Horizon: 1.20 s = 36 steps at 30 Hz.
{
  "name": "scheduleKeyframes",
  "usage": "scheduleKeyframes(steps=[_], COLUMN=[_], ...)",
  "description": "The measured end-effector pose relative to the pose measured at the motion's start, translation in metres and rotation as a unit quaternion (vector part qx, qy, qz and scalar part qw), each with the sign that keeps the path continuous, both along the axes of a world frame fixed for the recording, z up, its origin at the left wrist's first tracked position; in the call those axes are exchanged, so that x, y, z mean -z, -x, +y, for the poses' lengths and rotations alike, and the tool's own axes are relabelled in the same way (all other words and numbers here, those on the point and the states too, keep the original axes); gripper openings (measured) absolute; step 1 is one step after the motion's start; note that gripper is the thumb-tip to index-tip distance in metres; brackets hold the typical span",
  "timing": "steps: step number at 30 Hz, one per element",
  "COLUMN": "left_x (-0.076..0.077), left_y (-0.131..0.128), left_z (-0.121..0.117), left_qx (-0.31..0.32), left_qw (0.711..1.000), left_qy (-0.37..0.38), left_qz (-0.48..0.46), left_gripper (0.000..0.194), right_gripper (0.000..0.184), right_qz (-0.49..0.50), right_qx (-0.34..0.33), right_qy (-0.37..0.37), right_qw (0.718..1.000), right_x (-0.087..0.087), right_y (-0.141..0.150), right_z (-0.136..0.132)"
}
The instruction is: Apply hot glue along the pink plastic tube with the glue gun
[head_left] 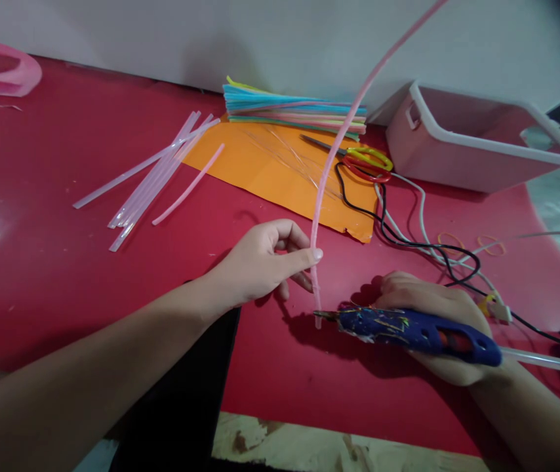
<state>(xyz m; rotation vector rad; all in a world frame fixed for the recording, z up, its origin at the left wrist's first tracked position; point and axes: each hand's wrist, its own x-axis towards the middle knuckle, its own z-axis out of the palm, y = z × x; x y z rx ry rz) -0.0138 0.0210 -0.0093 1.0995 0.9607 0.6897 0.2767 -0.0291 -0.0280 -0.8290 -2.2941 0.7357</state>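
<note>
My left hand (275, 259) pinches a long pink pipe cleaner (335, 141) near its lower end, and the rest of it curves up and to the right. My right hand (432, 314) is wrapped round a blue glue gun (408, 331) spattered with dried glue. The gun's metal nozzle points left and meets the pipe cleaner just above its bottom tip. A clear glue stick (545, 360) sticks out of the gun's back end.
On the red table (54, 262) lie glue sticks (155, 174), a short pink pipe cleaner (189, 185), an orange sheet (255, 164), bundled coloured pipe cleaners (290, 108) and scissors (363, 160). Black and white cables (408, 242) run at right, before a white bin (447, 157). Pink ribbon (2, 65) lies far left.
</note>
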Motion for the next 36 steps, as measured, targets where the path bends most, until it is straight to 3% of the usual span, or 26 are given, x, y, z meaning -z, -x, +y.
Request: scheduleKeyframes(steps=[8,20,27,31,36], left_x=[0.003,-0.002,-0.005,-0.002,0.002], left_y=[0.0,0.001,-0.001,0.0,0.0], left_z=[-0.002,-0.002,-0.003,-0.001,0.003], left_qx=[0.031,0.059,0.056,0.039,-0.012], left_qw=[0.999,0.998,0.998,0.999,0.997], left_qy=[-0.002,0.02,0.025,0.03,0.043], left_qz=[-0.016,-0.024,-0.03,-0.02,-0.059], left_gripper=[0.028,0.033,0.03,0.029,0.026], right_gripper=[0.029,0.034,0.03,0.006,0.012], right_qz=[0.028,0.037,0.038,0.019,0.096], right_qx=[0.008,0.021,0.035,0.101,0.103], right_qy=[0.01,0.048,0.064,0.049,0.076], right_qw=[1.0,0.998,0.997,0.993,0.987], right_x=[-0.013,-0.012,-0.011,-0.002,0.002], right_y=[0.01,0.01,0.01,0.0,-0.008], right_z=[0.003,0.002,0.0,-0.005,-0.01])
